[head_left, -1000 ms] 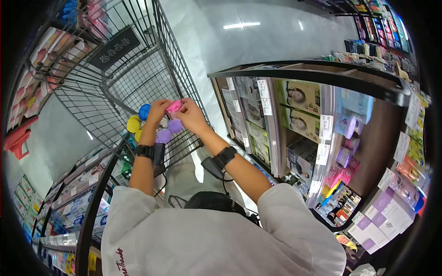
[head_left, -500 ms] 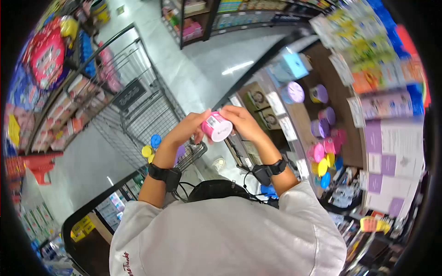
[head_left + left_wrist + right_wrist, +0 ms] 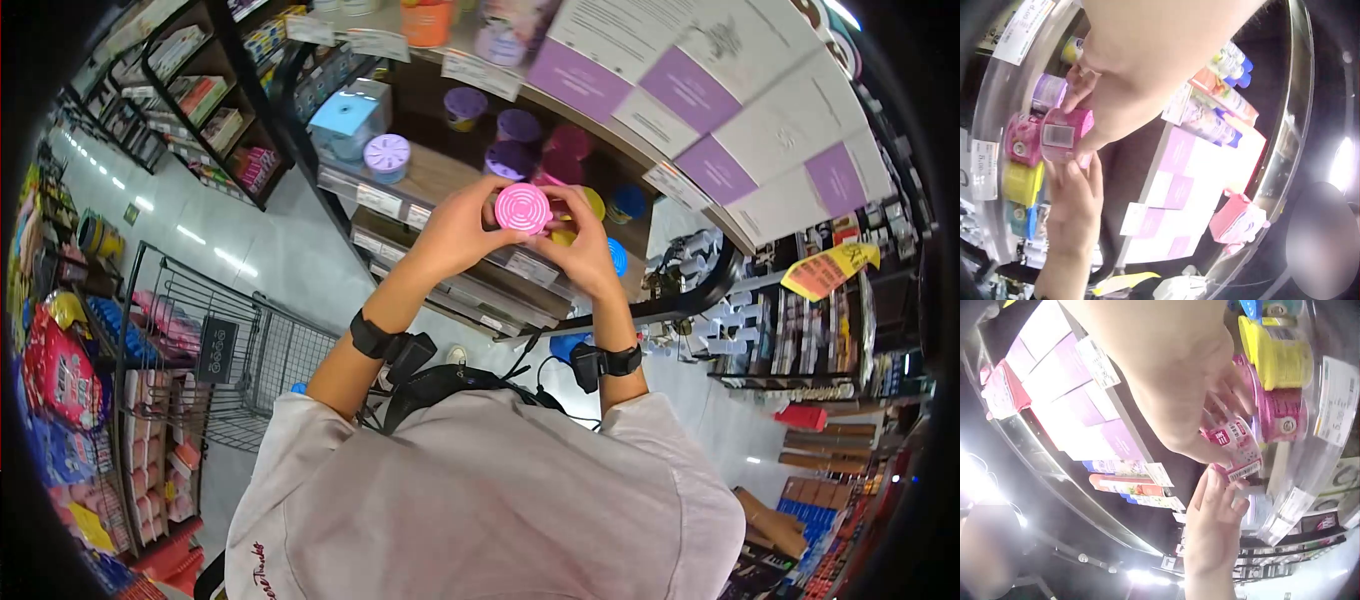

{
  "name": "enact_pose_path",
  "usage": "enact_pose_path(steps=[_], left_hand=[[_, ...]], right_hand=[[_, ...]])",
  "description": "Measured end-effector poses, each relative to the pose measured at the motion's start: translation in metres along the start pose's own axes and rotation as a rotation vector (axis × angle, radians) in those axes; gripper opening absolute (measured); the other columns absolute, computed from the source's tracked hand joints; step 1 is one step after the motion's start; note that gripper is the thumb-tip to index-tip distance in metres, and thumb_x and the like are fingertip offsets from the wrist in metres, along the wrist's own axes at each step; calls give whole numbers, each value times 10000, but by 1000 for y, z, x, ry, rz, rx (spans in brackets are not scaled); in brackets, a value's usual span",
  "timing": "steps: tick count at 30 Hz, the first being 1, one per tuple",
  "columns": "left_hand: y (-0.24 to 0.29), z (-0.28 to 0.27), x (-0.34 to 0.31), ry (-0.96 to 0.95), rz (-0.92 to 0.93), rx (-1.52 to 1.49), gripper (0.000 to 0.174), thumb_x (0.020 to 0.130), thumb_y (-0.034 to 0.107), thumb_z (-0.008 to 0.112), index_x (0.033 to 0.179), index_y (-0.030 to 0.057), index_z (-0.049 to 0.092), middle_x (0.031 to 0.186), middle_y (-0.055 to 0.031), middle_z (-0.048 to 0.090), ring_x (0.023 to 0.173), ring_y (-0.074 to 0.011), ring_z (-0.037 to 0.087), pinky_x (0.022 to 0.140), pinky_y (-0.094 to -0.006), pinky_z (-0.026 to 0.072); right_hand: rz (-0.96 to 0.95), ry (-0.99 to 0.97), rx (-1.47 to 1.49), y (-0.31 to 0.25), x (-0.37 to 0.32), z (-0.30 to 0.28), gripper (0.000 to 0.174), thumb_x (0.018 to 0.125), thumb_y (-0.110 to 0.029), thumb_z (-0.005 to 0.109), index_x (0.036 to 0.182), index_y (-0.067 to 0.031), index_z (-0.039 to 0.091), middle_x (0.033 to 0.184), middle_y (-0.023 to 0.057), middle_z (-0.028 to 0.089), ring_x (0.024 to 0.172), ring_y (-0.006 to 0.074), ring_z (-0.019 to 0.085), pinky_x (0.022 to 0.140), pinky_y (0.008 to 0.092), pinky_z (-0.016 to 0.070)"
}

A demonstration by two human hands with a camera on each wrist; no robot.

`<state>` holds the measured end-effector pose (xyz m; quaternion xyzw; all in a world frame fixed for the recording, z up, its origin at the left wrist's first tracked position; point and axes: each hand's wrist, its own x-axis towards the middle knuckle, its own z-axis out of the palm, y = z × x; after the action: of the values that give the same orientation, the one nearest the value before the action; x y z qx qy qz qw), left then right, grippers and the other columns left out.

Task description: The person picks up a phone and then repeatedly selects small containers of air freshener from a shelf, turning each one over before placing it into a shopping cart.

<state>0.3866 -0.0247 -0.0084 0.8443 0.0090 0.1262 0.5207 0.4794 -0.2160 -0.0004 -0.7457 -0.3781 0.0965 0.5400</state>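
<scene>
Both hands hold a small pink plastic tub point(image 3: 523, 209), its ringed pink lid facing up at the head camera. My left hand point(image 3: 460, 230) grips it from the left, thumb and fingers round its side. The right hand point(image 3: 583, 250) grips it from the right, fingers bent about the edge. A label and barcode show on the tub's side in the right wrist view. Just beyond the hands, on a brown shelf point(image 3: 425, 165), stand similar tubs: a lilac one point(image 3: 387, 157), darker purple ones point(image 3: 518, 126), pink ones point(image 3: 567, 145), yellow ones point(image 3: 593, 203) and blue ones point(image 3: 627, 203).
A light blue box point(image 3: 350, 122) stands at the shelf's left end. White and purple cartons point(image 3: 700, 95) fill the shelf above, on the right. A wire shopping cart point(image 3: 225, 345) stands at the left, and a black curved rail point(image 3: 690, 290) bounds the shelf's right end.
The view has swung right, from the cart to the shelf. Both hands have carried the pink tub from over the cart to the shelf front. Its lid now faces up, where its white base showed before.
</scene>
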Motion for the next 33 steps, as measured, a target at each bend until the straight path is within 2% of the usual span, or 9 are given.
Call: enact_pose_path(steps=[3,6,12,14,18,22,25,27,33], left_hand=[[-2,22,16,155,222,42,623,700,179,864,1249,54,597,932,-89,661,692,-174,576,696,-323,491],[-2,31,20,58,9,56,633,716,172,855,1276,55,584,995,-93,684,689,-172,580,689,-307,492],[-11,36,19,70,25,54,633,758,180,830,1317,62,558,1116,-115,706,684,-148,584,676,-286,491],[-8,29,9,57,-5,77,631,782,194,812,1336,55,545,1077,-97,704,667,-138,573,660,-287,486],[-24,-8,-23,250,112,36,433,861,177,745,1235,24,589,789,-4,609,623,-98,522,591,-247,421],[-108,-67,-85,171,-332,-427,242,950,249,659,828,49,598,677,22,566,594,-56,487,559,-224,384],[-170,-107,-156,198,-525,-438,233,967,272,609,853,69,612,671,9,575,579,-59,471,533,-224,353],[-213,-120,-215,212,-641,-377,230,977,285,580,885,77,616,677,11,578,582,-56,464,532,-214,337],[-377,-81,-418,737,-1213,-525,260,917,260,585,1053,39,574,790,-88,690,611,-142,608,522,-248,420]], right_hand=[[-114,158,-209,14,-7,-13,580,652,-96,847,1184,-52,622,1124,108,601,1024,273,606,921,376,489],[-149,248,-267,33,-12,-12,565,652,-138,847,1163,-38,629,1088,149,621,1018,338,594,921,406,465],[-3,271,-134,42,-17,-1,496,677,-72,808,1135,-28,623,1044,145,626,1030,332,586,914,400,462],[-128,501,-324,29,-24,2,446,702,-13,755,1126,-21,617,996,135,627,929,327,594,863,387,470],[-267,382,-270,14,-40,20,295,745,19,706,1030,-8,637,891,113,632,826,257,590,762,322,463],[-44,-403,113,9,-26,91,187,825,11,693,1006,-8,648,862,88,675,810,141,657,743,292,510],[53,-834,179,31,-16,170,185,847,-39,700,1019,3,646,893,84,686,846,152,671,794,295,520],[601,-1115,669,60,-20,229,210,868,-105,703,1035,9,645,938,81,689,875,166,667,828,294,515],[436,-1488,408,128,-46,418,260,914,-129,645,1141,-6,614,1078,88,659,1030,172,638,887,311,517]])
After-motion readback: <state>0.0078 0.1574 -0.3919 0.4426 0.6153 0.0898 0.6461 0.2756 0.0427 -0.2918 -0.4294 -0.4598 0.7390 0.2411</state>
